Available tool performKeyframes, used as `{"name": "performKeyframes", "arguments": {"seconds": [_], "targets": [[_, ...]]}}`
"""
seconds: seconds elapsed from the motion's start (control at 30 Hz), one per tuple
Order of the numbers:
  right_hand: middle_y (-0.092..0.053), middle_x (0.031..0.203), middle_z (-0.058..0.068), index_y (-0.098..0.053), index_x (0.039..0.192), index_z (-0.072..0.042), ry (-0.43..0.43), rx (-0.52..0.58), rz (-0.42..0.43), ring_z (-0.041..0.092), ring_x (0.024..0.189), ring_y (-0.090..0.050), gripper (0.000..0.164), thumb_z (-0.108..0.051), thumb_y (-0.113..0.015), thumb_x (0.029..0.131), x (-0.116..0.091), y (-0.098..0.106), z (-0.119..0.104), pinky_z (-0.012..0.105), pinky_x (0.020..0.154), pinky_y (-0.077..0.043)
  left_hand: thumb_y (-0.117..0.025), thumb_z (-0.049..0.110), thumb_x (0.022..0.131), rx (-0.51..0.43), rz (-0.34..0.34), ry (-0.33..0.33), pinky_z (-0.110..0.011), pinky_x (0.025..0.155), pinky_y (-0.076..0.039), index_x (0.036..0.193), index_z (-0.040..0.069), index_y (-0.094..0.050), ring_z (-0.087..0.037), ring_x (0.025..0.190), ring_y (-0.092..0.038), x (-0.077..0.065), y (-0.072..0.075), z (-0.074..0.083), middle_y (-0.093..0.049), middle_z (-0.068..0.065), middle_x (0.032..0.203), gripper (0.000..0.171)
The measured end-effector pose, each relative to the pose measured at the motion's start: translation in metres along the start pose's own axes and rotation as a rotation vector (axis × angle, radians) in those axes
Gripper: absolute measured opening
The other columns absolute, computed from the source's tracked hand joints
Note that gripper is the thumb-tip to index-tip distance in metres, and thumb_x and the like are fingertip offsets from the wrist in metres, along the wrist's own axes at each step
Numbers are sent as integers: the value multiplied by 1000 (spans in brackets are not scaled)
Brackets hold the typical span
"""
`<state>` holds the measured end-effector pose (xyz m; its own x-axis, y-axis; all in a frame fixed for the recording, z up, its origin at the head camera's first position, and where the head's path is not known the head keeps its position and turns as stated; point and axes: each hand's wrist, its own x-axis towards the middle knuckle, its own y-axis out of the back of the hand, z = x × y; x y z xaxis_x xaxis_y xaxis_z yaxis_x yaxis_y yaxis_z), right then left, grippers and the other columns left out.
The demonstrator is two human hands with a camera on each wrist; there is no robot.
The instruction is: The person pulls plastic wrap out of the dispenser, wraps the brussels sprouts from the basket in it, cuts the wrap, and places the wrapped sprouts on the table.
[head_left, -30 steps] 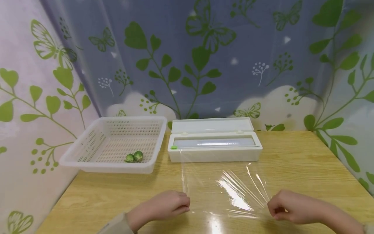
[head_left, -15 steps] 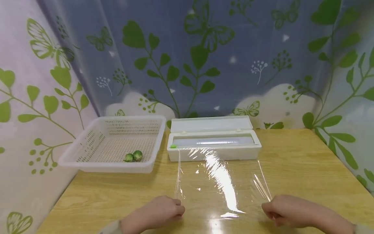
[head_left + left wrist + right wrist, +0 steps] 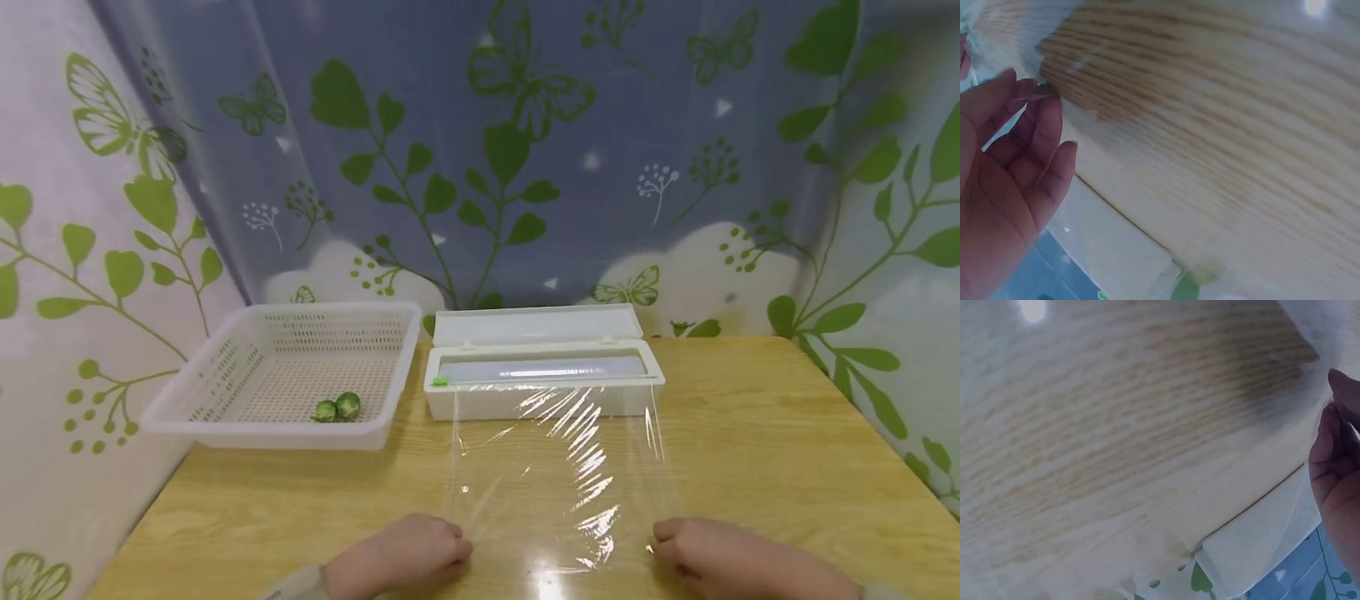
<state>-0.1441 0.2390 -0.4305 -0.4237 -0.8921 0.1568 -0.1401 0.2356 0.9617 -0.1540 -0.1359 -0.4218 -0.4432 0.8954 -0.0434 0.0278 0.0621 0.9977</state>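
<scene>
A sheet of clear plastic film (image 3: 525, 475) stretches from the white dispenser box (image 3: 441, 405) toward the person, creased and glinting along its right half. On the near side of the box, the left hand (image 3: 408, 552) pinches the film's near left corner between thumb and fingers, and the right hand (image 3: 723, 557) pinches the near right corner the same way. The box's lid (image 3: 536, 327) stands open at its back, a roll (image 3: 540, 369) lies inside, and a green tab (image 3: 440, 382) sits at the left end of its front edge. Left of the box, just beside it, a white perforated basket (image 3: 262, 430) holds two small green vegetables (image 3: 348, 406). Box and basket rest on a wood-grain table (image 3: 765, 442); behind the box hangs a leaf-and-butterfly curtain (image 3: 637, 92).
</scene>
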Motion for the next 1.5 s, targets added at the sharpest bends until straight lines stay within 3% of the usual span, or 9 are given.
{"name": "performKeyframes", "arguments": {"seconds": [0.2,0.4,0.57,0.8,0.97,1.2,1.33,1.5], "targets": [[-29,65,-18,-43,66,-19,-14,122,-60,-8,55,-25,29,-1,-65,66,-2,-2,5,3,48,-23,-60,20,79,-99,75,-12,-11,45,-24,63,21,-46,0,46,-28,-3,-3,-3,-31,15,55,21],[-33,64,-21,-46,69,-20,-119,286,-91,-9,55,-32,21,-10,-62,78,-5,-3,6,10,46,-31,-53,26,87,-235,14,46,-11,48,-29,64,23,-47,2,50,-33,-4,-5,-6,-34,17,56,24],[-33,63,-22,-46,71,-20,-192,411,-70,-10,54,-34,19,-20,-52,90,-7,-5,6,12,45,-33,-57,19,84,-263,-28,71,-11,49,-30,67,21,-49,1,52,-34,-3,-6,-8,-36,16,58,19],[-38,62,-21,-49,71,-18,-178,403,-52,-10,54,-35,17,-14,-62,82,-9,-6,10,11,43,-33,-67,18,73,-233,-34,62,-11,50,-29,69,22,-50,1,53,-34,-4,-8,-8,-36,17,61,18],[-39,61,-20,-47,69,-17,-159,332,-16,-10,54,-35,24,-5,-68,71,-7,-5,10,9,44,-32,-69,22,71,-221,-29,61,-11,52,-29,69,22,-49,1,54,-34,-4,-7,-9,-36,17,62,20],[-39,61,-20,-46,70,-19,-284,309,-57,-6,53,-37,24,-11,-69,73,-5,-3,4,15,44,-35,-70,21,70,-257,-59,73,-11,52,-31,70,20,-50,2,55,-36,-4,-6,-12,-38,18,63,20],[-39,60,-20,-45,69,-20,-354,287,-89,-4,52,-36,25,-16,-69,73,-5,-2,2,16,46,-35,-70,23,70,-231,-64,69,-11,51,-30,70,21,-50,2,54,-36,-4,-7,-12,-38,17,62,21],[-32,61,-18,-41,65,-20,-312,203,-63,-3,53,-31,32,-11,-72,66,-1,-4,2,16,47,-32,-70,26,69,-210,-51,94,-12,52,-30,67,22,-49,1,53,-36,-6,-5,-10,-38,17,61,21]]}}
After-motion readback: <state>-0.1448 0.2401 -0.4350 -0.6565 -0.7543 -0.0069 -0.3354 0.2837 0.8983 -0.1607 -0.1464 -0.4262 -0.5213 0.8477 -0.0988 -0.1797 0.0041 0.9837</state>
